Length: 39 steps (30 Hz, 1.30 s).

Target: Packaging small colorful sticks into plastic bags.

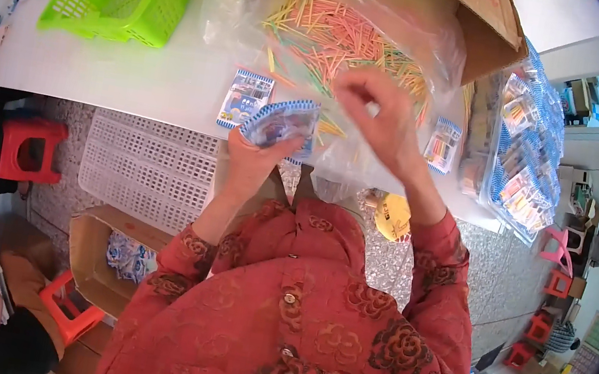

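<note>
The left hand [249,167] grips a blue-edged pouch [286,121] over the tabletop [167,80]'s near edge; a slack hold could drop it. The right hand [374,113] curls near the coloured sticks [339,33], grasp unclear; a careless brush could scatter them.

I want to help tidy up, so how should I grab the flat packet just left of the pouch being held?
Probably pinch the packet by its long left edge, coming from the left. It lies flat on the table, so there's only a thin edge to grip. The left hand and its pouch crowd the right side.
</note>
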Available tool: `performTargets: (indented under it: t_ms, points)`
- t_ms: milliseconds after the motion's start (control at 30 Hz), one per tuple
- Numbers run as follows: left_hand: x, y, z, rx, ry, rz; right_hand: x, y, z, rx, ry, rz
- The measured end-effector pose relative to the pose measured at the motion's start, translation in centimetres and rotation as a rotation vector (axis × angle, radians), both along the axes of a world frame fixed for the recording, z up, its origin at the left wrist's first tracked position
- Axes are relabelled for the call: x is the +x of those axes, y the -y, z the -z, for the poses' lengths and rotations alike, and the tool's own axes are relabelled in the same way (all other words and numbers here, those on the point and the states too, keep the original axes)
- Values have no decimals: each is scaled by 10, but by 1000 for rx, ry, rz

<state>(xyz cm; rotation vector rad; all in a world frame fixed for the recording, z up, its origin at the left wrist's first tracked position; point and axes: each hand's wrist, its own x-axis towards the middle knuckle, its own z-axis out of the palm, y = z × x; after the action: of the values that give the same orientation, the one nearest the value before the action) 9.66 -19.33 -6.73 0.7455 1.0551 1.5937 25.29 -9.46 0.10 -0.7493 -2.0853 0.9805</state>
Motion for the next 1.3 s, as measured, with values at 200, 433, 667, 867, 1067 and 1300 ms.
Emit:
performTargets:
  t_ms: [200,433,667,867,1067,1300]
  points:
    - [-21,1,6,38,15,-40,20,-73,54,373,426,85]
    - [-27,3,5,15,-20,-43,3,-99,77,763,799,-290]
    - [-28,3,6,-7,-16,-62,-10,-109,82,968,806,-480]
    - [-28,1,6,-20,15,-46,-15,-119,83,1033,832,-607]
    - [-29,1,9,-21,3,-16,-15,-121,85,1113,829,-650]
    - [-27,1,10,-13,20,-25,-6,-118,81,1171,823,-670]
